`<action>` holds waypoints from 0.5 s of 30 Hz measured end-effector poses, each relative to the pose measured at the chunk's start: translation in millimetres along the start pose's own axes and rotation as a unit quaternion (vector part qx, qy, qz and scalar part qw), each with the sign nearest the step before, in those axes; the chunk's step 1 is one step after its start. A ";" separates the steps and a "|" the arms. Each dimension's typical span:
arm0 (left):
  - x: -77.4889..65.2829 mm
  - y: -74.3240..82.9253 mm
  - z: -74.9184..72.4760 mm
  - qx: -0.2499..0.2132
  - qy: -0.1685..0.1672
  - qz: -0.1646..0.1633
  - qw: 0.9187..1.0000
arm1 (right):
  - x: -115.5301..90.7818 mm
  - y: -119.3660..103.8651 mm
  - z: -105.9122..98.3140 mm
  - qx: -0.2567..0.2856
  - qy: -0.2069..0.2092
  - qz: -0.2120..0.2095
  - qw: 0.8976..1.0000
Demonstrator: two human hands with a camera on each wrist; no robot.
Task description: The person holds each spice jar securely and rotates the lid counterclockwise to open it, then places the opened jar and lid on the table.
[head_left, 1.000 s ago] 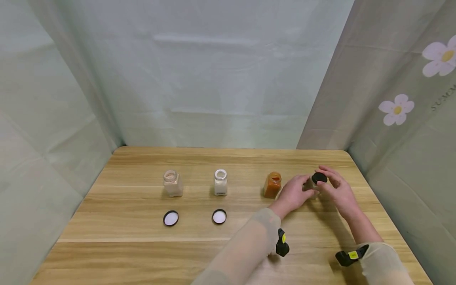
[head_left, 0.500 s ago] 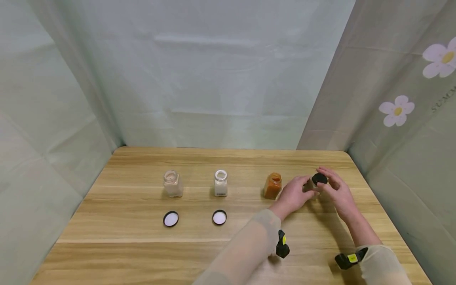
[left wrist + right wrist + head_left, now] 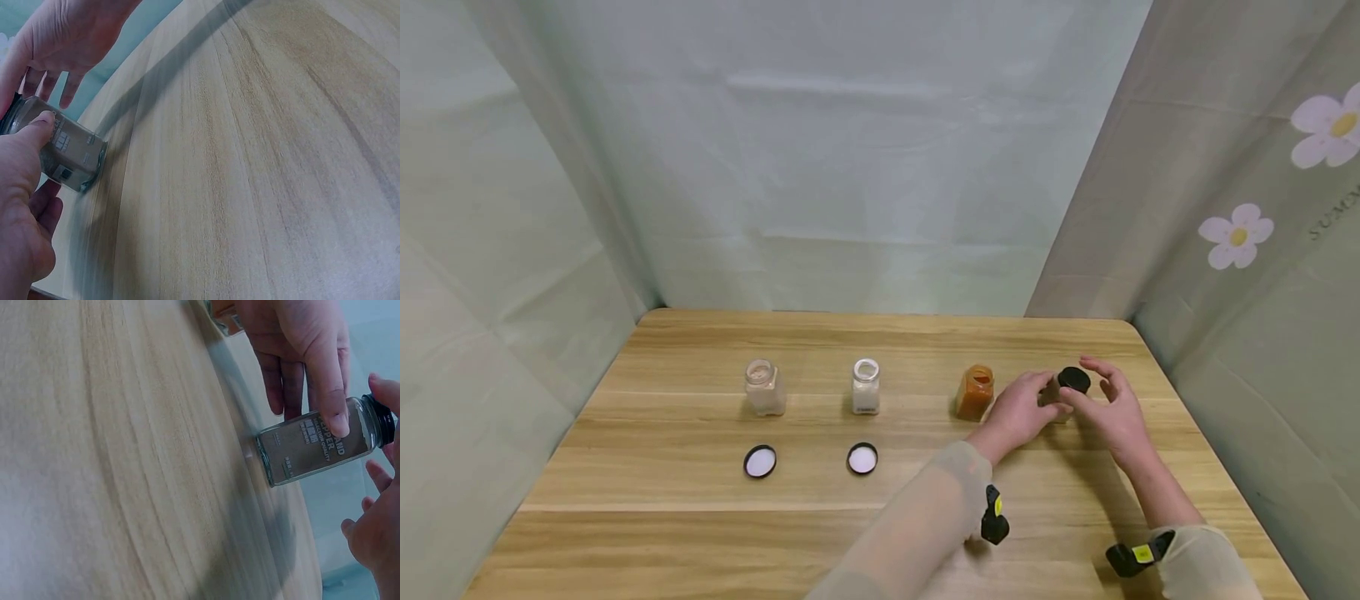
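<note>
My left hand (image 3: 1018, 410) grips a square glass pepper jar (image 3: 294, 453) by its body, thumb across the printed label. The jar stands upright at the right of the table, and its black lid (image 3: 1074, 380) is on. Around that lid is my right hand (image 3: 1116, 417), fingers spread and loosely bent. Its thumb touches or nearly touches the lid's near side, while the index finger stands apart from it. Just left of my left hand sits an uncapped jar of orange-red spice (image 3: 973, 397). My left hand hides part of the pepper jar in the head view.
Further left on the wooden table (image 3: 647, 467) stand two more uncapped jars, one with white contents (image 3: 866, 393) and one with pale beige powder (image 3: 765, 392). In front of them lie two upturned lids, one nearer the middle (image 3: 862, 458) and one further left (image 3: 760, 461).
My right hand's fingers have loosened and spread from the pepper jar's lid, the index finger lifting off to the right. My left hand keeps its hold, and the jar stays put.
</note>
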State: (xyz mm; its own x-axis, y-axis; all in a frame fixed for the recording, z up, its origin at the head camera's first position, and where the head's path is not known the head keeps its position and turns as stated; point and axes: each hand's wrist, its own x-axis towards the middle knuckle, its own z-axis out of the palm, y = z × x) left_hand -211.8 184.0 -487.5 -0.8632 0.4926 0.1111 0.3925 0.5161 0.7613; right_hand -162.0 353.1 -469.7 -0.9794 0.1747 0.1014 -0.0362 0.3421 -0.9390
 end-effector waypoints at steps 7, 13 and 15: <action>0.1 0.0 0.9 0.003 0.004 -0.002 1.000 | 3.4 5.1 4.6 -0.016 0.023 -0.035 0.999; 0.9 -0.6 1.3 0.004 0.005 0.002 1.000 | 5.0 4.8 5.3 -0.019 0.025 -0.029 0.999; 1.0 -0.5 1.2 0.006 0.006 0.003 1.000 | 5.1 4.1 5.1 -0.017 0.026 -0.025 0.999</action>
State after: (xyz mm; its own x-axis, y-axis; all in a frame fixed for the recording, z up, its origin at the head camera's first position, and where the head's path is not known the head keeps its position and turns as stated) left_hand -212.5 185.1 -488.5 -0.8644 0.4873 0.1238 0.4016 0.5212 0.7530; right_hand -168.1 350.7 -474.8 -0.9648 0.2035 0.1663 -0.0778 0.3834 -0.9203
